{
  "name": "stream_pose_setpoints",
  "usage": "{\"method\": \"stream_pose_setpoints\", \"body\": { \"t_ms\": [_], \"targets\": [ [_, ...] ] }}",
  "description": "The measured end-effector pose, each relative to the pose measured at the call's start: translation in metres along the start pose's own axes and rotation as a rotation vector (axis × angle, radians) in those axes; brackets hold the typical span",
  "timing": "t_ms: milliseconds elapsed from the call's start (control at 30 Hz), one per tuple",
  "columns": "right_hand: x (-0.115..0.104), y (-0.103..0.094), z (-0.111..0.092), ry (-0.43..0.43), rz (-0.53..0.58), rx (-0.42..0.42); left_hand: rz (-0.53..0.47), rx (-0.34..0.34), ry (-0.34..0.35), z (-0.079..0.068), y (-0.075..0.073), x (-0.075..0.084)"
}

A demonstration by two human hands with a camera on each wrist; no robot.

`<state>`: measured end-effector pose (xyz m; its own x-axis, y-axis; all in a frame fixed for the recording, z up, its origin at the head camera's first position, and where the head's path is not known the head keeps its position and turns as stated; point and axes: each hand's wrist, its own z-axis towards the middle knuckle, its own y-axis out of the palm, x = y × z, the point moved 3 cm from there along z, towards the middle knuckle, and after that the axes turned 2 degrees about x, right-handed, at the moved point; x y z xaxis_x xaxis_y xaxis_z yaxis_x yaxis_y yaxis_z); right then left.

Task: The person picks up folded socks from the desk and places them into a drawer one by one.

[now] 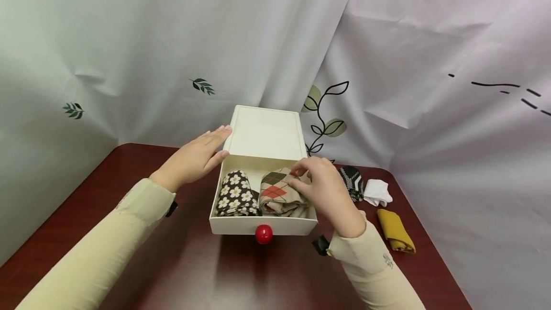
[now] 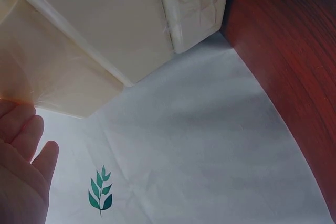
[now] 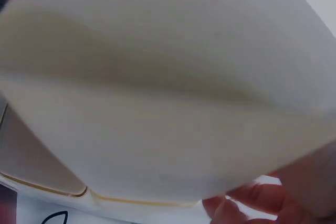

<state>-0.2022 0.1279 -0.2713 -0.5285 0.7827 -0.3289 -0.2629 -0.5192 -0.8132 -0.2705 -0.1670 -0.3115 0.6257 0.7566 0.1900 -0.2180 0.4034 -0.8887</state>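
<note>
A white box stands at the middle of the table, its drawer pulled out toward me; a round red knob is on the drawer's front. My left hand has its fingers straight, fingertips at the box's left edge. Inside the drawer, dark flowered socks lie folded on the left. Folded beige argyle socks lie on the right, and my right hand pinches their upper right part with curled thumb and fingers. In the right wrist view, the drawer's pale side hides the socks.
To the right on the dark red table lie a black-and-white patterned folded piece, a white folded piece and a mustard-yellow one. A pale curtain with leaf prints hangs close behind the box.
</note>
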Motion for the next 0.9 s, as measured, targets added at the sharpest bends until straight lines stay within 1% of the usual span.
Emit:
{"method": "stream_pose_setpoints", "body": {
  "t_ms": [100, 200, 300, 367, 467, 500, 567, 633, 733, 800, 900],
  "targets": [
    [0.005, -0.004, -0.007, -0.015, 0.074, 0.095, 0.001, 0.007, 0.006, 0.0, 0.001, 0.0],
    [0.006, -0.01, -0.015, -0.005, 0.157, 0.178, 0.001, 0.011, 0.006, 0.001, 0.001, 0.0],
    [0.003, -0.017, -0.026, 0.007, 0.282, 0.226, 0.004, 0.011, 0.009, 0.0, 0.001, -0.001],
    [-0.001, -0.022, -0.036, -0.005, 0.386, 0.239, 0.004, 0.012, 0.014, 0.0, 0.001, 0.0],
    [-0.01, -0.027, -0.049, -0.06, 0.538, 0.228, 0.005, 0.013, 0.018, 0.0, 0.001, 0.0],
    [-0.013, -0.028, -0.054, -0.092, 0.577, 0.217, 0.007, 0.014, 0.019, 0.001, 0.001, 0.0],
    [-0.019, -0.028, -0.062, -0.147, 0.621, 0.188, 0.008, 0.014, 0.02, 0.001, 0.001, 0.0],
    [-0.024, -0.024, -0.071, -0.202, 0.636, 0.157, 0.012, 0.014, 0.019, 0.001, 0.001, 0.0],
    [-0.028, -0.015, -0.082, -0.257, 0.632, 0.112, 0.015, 0.012, 0.022, 0.0, 0.001, 0.0],
    [-0.03, -0.008, -0.088, -0.28, 0.632, 0.088, 0.015, 0.012, 0.022, -0.001, 0.0, 0.0],
    [-0.033, 0.001, -0.094, -0.268, 0.624, 0.054, 0.018, 0.018, 0.02, -0.002, -0.001, 0.0]
  ]
}}
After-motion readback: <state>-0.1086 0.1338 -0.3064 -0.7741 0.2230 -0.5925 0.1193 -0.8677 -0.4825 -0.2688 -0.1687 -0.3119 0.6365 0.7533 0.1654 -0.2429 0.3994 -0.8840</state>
